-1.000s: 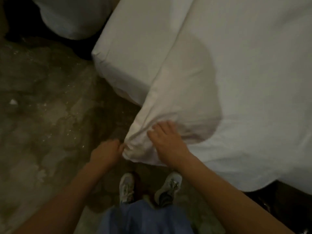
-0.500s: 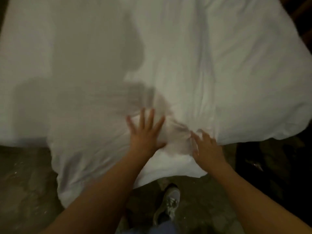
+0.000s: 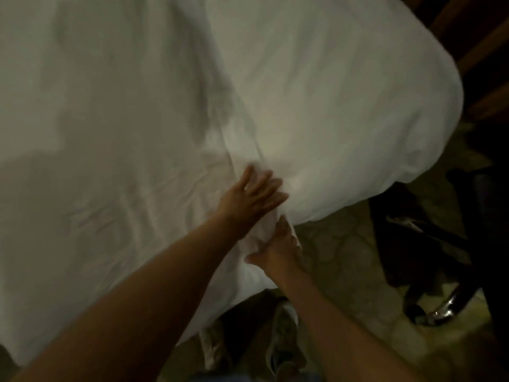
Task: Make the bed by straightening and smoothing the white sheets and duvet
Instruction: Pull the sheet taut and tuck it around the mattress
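Note:
The white duvet [image 3: 316,100] covers the bed and fills most of the view, with a long crease running down its middle toward my hands. My left hand [image 3: 252,195] lies flat on it near the front edge, fingers straight and a little blurred. Just below, my right hand [image 3: 278,248] grips the duvet's hanging edge, thumb out to the left and fingers tucked into the fabric. A flatter white sheet area [image 3: 91,188] with small wrinkles spreads to the left.
A stone-patterned floor [image 3: 338,257] lies at the bed's front right. A dark chair with a chrome base [image 3: 446,307] stands at the right. Wooden furniture [image 3: 484,51] is at the upper right. My shoes [image 3: 283,340] are under the bed's edge.
My left hand let go of the duvet corner, went flat on top and slid right. My right hand moved along the edge and holds it lower down. The view swung right.

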